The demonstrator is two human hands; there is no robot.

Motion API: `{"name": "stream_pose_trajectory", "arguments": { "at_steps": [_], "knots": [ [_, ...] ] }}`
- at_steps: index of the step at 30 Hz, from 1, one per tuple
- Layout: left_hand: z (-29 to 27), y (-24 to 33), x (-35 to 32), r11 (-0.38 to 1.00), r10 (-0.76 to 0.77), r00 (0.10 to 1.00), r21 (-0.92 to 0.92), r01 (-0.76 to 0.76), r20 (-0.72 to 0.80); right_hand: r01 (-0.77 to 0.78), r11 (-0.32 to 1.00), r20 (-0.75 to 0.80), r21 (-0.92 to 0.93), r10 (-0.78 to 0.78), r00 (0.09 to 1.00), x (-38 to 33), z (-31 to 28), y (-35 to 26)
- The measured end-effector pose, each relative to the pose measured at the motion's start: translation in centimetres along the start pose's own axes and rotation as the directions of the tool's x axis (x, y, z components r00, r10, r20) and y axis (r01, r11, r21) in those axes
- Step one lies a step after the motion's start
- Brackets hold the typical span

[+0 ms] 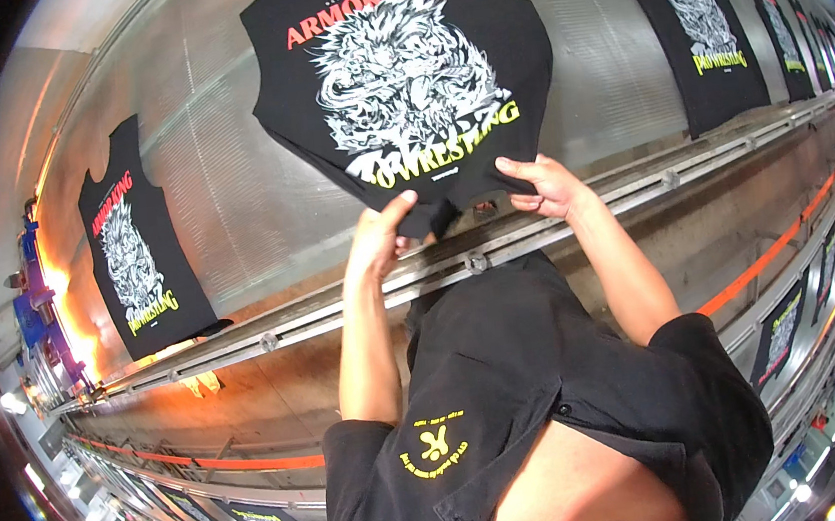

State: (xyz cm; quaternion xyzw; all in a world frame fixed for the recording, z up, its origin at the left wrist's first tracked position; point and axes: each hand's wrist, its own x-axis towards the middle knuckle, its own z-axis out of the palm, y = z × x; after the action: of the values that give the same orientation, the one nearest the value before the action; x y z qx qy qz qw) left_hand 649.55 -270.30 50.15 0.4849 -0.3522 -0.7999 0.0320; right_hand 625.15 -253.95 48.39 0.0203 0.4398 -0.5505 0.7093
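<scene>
A black shirt panel with a white figure print and red and yellow lettering lies on a sloping grey metal board in front of me. My left hand pinches its lower edge near the left corner. Farther right, my right hand grips the same edge, thumb on top. Between the two hands the hem is bunched and lifted, and the cloth sags toward me. The panel's upper part rests on the board; its top edge runs out of view.
A like panel lies on the left, and another on the right, with more beyond. A metal rail runs along the board's near edge. An orange strip borders another row behind me. Bright orange light glows at the far left.
</scene>
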Motion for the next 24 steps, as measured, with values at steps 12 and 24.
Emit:
{"name": "stream_pose_trajectory", "arguments": {
  "at_steps": [12, 24],
  "knots": [
    [-6.1, -11.1, 3.8, 0.63, -0.173, 0.958, -0.774, -0.071, -0.229, 0.047, 0.771, -0.303, 0.635, 0.193, 0.933, 4.3, -8.7, 7.2],
    [-1.5, 3.3, 13.4, 0.863, -0.11, 0.969, -0.504, -0.016, -0.219, -0.052, 0.928, -0.096, 0.368, 0.094, 0.991, 13.5, -1.7, -3.3]
  ]
}}
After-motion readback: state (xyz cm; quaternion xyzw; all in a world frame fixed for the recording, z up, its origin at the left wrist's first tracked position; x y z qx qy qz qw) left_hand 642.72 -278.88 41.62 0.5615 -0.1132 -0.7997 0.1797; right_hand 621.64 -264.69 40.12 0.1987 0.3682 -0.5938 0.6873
